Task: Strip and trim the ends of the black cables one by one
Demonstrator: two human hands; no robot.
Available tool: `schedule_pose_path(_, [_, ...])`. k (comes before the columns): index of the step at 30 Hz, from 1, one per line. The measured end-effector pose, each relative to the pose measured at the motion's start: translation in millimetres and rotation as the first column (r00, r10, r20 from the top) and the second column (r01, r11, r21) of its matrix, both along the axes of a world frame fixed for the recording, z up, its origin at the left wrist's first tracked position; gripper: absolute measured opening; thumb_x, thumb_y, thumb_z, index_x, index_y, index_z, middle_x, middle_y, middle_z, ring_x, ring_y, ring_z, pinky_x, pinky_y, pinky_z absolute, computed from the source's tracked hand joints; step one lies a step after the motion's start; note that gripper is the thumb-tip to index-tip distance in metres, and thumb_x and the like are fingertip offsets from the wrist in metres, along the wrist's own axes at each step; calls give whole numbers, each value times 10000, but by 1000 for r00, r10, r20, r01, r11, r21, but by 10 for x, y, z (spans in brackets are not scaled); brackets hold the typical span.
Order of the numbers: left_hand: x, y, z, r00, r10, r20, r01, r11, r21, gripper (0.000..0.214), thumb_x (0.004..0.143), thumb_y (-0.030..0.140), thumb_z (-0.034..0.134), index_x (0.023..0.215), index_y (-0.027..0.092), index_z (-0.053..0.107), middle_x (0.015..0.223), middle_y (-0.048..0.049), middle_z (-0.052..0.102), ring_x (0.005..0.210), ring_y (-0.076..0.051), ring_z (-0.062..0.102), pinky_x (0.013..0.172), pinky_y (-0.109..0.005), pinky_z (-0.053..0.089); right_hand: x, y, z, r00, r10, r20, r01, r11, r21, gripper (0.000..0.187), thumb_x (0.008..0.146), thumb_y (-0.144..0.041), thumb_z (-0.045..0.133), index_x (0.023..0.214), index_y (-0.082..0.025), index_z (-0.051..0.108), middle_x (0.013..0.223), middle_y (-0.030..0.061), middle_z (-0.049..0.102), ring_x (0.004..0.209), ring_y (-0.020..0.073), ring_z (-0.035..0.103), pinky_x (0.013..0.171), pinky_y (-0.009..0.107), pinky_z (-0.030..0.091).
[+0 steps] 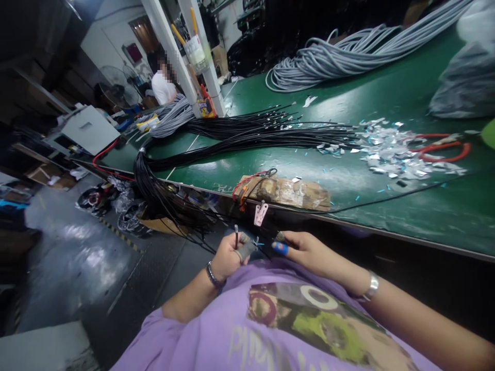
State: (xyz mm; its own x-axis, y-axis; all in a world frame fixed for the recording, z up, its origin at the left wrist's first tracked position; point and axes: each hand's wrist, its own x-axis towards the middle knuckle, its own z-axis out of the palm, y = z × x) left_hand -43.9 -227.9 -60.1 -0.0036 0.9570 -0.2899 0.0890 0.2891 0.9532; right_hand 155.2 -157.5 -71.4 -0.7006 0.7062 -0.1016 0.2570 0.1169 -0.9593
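Note:
In front of my purple shirt, my left hand is closed, its thumb wrapped in grey tape. A short black cable end with a pale tip sticks up out of that fist. Thin blue and white wire ends show by the thumb tip. My right hand is a little to the right, thumb and index finger pinched together. Blue tape wraps the thumb, and the index fingertip has a greyish cover. Whatever is between the right fingers is too dark to make out. A long bundle of black cables lies on the green table.
A worn wooden block with a pink clip sits at the table edge. Silver foil scraps surround red-handled scissors. Behind lie coiled grey cables. A person is at the far left.

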Motion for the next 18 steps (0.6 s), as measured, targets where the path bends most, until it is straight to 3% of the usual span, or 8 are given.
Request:
schedule_pose_path(3, [68,11,31,999,-20,-31,21,1000,20,457,651,563,713,622,172,478,412,67,452,373,-41,340,418,-180,272,-123,-101,37,1000,5,-11,-3,987,158,167,809,-339,547,749,-186,578,717,21,625,658,160,530,605,272,439])
schedule_pose_path(5, [89,19,36,996,-42,-73,44,998,34,450,649,551,717,610,169,482,422,65,451,391,-45,357,430,-185,283,-160,-135,70,1000,-3,30,-7,950,312,44,746,-173,531,713,-198,548,707,15,609,650,154,522,602,262,421])
schedule_pose_path(7, [96,20,22,990,-62,-126,70,995,65,427,660,518,720,602,165,488,447,64,451,423,-47,363,449,-187,294,-171,-140,90,995,-28,99,-19,899,438,130,647,-78,498,638,-207,491,665,0,564,615,143,492,580,251,388])
schedule_pose_path(9, [103,22,-3,982,-65,-176,86,990,113,392,676,475,718,601,159,499,485,62,458,463,-48,361,471,-187,303,-174,-128,87,988,-42,151,-34,884,467,157,603,-60,477,590,-212,439,630,-11,531,591,138,476,559,244,362])
schedule_pose_path(11, [118,33,-25,977,-47,-209,79,986,150,366,683,449,714,605,156,509,517,55,477,493,-51,370,488,-187,312,-177,-120,65,985,-51,167,-25,905,425,155,626,-74,465,578,-214,421,609,-12,526,582,139,488,550,240,357])
schedule_pose_path(13, [142,60,-34,983,-15,-185,39,992,124,378,682,476,701,611,163,503,497,55,479,471,-52,371,471,-190,303,-179,-129,38,980,-104,172,16,895,447,142,653,-87,456,593,-214,436,621,-1,537,592,146,504,550,244,353])
schedule_pose_path(16, [174,106,-21,1000,-1,-26,-1,998,-65,451,649,581,680,627,184,466,410,72,443,352,-40,296,380,-197,210,-163,-151,23,976,-147,163,0,745,667,124,630,-84,462,619,-207,471,671,28,546,627,165,500,569,269,337])
schedule_pose_path(18, [179,119,-5,997,-5,74,20,981,-194,494,597,618,699,633,192,452,376,79,433,296,-31,239,338,-203,131,-140,-135,37,987,-42,152,-89,652,753,130,601,-76,469,615,-205,478,673,33,538,636,169,488,581,280,334])
